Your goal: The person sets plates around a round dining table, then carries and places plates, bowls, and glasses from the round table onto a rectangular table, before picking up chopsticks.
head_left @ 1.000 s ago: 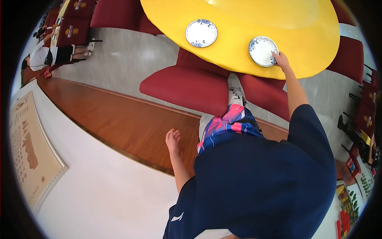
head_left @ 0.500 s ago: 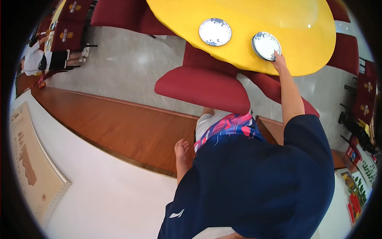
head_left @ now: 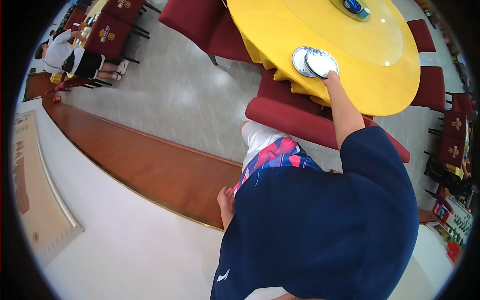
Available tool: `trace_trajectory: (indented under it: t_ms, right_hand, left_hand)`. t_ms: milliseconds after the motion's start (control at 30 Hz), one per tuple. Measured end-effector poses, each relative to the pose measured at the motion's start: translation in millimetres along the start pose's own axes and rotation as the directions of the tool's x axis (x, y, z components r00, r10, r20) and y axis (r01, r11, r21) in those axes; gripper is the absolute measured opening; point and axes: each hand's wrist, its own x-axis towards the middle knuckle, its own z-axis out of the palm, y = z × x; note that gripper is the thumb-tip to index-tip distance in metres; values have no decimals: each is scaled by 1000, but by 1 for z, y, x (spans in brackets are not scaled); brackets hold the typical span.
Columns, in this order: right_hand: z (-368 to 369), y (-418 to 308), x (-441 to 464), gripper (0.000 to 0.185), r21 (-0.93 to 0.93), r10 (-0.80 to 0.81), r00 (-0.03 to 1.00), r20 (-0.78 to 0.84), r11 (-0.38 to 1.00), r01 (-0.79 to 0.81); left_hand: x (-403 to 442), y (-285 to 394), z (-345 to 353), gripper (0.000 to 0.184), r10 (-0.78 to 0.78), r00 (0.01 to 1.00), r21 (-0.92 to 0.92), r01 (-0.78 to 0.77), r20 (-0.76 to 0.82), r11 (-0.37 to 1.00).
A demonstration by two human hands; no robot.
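Person in a white shirt is way off at the far left, by another table, nowhere near the action. Moving right, the left hand hangs by the shorts, fingers loosely apart, nothing visible in it. Then the fun part: a blue-and-white plate near the edge of the yellow table, partly covered by a plate pile (looks like more than one, can't count them). The right hand is clamped on the pile's near rim. So the step in hand, I'd say, is handling the pile right at that covered plate. Can't tell if they're touching or the pile is just above it. Next move calls for a firm, level pinch imo, since it's a one-sided hold. Further right there's bare yellow tablecloth, then a red chair.
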Motion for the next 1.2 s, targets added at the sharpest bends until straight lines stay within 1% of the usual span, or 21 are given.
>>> trace_trajectory:
  t_ms: [33,100,167,333,367,433,467,500,533,567,633,667,733,800,867,967,1000,1100,1133,1167,1200]
  right_hand:
    - [5,3,3,45,8,-1,1000,-5,1000,1]
    - [15,18,3,46,33,-8,992,-124,999,12]
    - [29,25,-25,46,50,-14,980,-199,998,25]
    - [44,61,-20,47,79,-10,895,-446,996,51]
    - [45,70,-17,47,59,-62,890,-452,993,99]
    - [42,78,-13,47,53,-101,864,-494,988,145]
    - [42,80,-9,47,2,-185,845,-502,977,215]
    - [42,87,-7,46,-50,-265,820,-508,959,279]
    - [43,92,-3,46,-31,-240,805,-543,963,266]
    - [42,92,1,46,-83,-226,782,-581,972,220]
    - [49,91,-19,45,-122,-204,747,-633,979,164]
    - [65,83,-34,44,-105,-146,708,-691,989,102]
    - [82,77,-40,42,-49,-34,627,-778,999,-7]
    - [87,77,-37,42,19,11,565,-825,1000,8]
    - [73,83,-8,41,63,60,454,-889,998,-9]
    - [66,89,5,40,-101,-61,439,-896,992,-69]
    - [66,87,5,40,-92,-59,424,-904,994,-59]
    - [78,74,-5,38,20,31,377,-926,999,-34]
    - [91,61,-20,35,59,99,368,-925,991,-120]
    - [92,66,-27,33,85,142,350,-926,982,-171]
    - [85,76,-26,31,113,184,332,-925,969,-221]
  left_hand:
    - [13,-5,-6,38,3,1000,8,-3,3,1000]
    - [51,-13,-28,38,-196,979,-126,201,48,971]
    - [91,-19,-46,39,-155,988,-113,157,21,981]
    - [160,60,-71,41,-159,984,-180,171,80,969]
    - [173,83,-77,41,-156,984,-149,167,86,975]
    - [178,139,-81,41,28,971,29,-36,237,999]
    - [180,171,-80,41,24,969,72,-43,246,996]
    - [169,214,-68,39,-5,968,259,-62,250,964]
    - [166,254,-61,38,-34,969,436,-78,243,896]
    - [167,294,-53,38,-42,970,474,-80,240,877]
    - [175,364,-39,36,-99,989,377,52,107,925]
    - [183,395,-36,36,-96,989,393,42,117,918]
    - [205,448,-26,34,65,992,340,-98,107,935]
    - [219,484,-16,34,95,987,323,-132,127,937]
    - [239,507,-3,34,114,979,314,-163,170,935]
    - [269,522,7,34,-32,971,404,-69,237,912]
    - [273,526,14,36,-47,972,450,-63,230,891]
    - [311,533,7,37,-173,939,535,-14,297,844]
    - [328,542,9,37,-180,935,551,-20,306,834]
    - [344,553,-1,38,-53,883,756,-365,466,544]
    - [359,564,-2,38,-38,827,785,-517,561,342]
